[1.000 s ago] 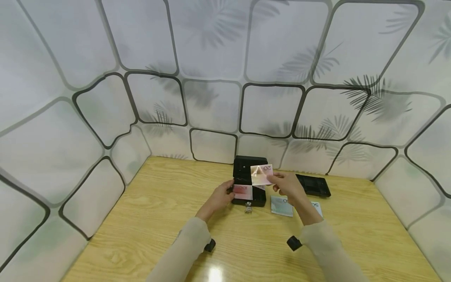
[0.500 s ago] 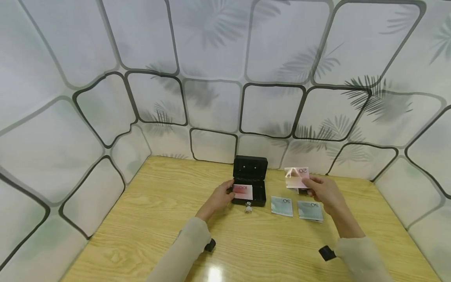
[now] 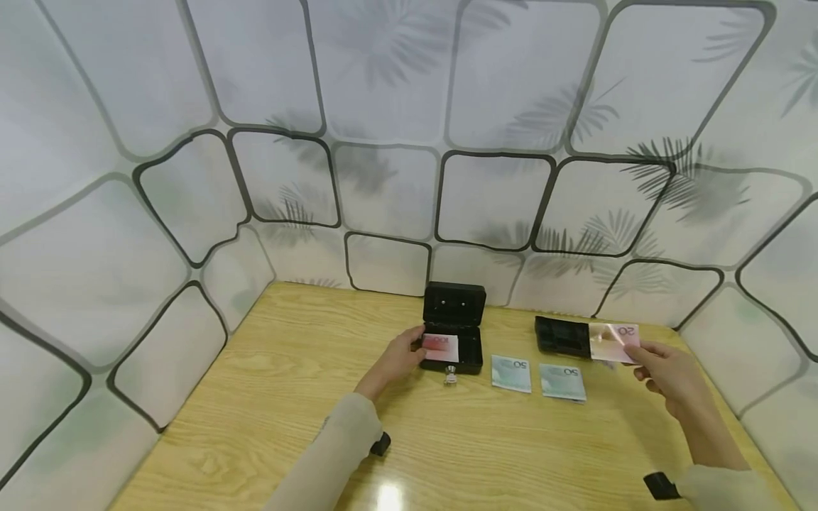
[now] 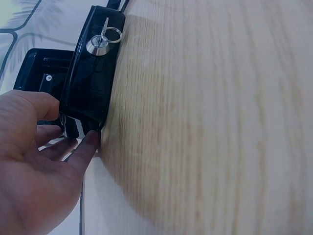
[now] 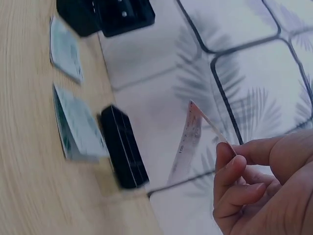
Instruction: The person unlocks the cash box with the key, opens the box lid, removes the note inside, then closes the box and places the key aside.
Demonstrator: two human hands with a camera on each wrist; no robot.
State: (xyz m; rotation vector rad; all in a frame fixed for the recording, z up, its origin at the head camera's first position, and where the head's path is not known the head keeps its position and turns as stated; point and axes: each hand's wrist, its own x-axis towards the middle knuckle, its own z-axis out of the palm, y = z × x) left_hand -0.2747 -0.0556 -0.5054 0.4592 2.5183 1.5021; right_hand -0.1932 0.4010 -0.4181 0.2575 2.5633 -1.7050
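Note:
My left hand (image 3: 399, 355) grips the left side of a black cash box (image 3: 471, 367), whose lid (image 3: 454, 298) stands up. In the left wrist view the thumb hooks over the rim and the fingers lie against the outer wall. Inside the box is a red 100 banknote (image 3: 442, 348), near the thumb. Off to the right, my right hand (image 3: 667, 372) pinches a pink 20 banknote (image 3: 610, 342) at its right edge, in the air. The right wrist view shows this banknote folded, its halves spread apart.
Right of the box lie two folded green 50 banknotes, one nearer (image 3: 511, 374) and one farther right (image 3: 562, 383). A black compartment tray (image 3: 562, 336) lies behind them, close to the patterned back wall. A key (image 4: 105, 27) with a ring sticks out of the box's front lock.
My right hand has carried the pink banknote from over the cash box to the right, past the black tray. The left hand has stayed on the box.

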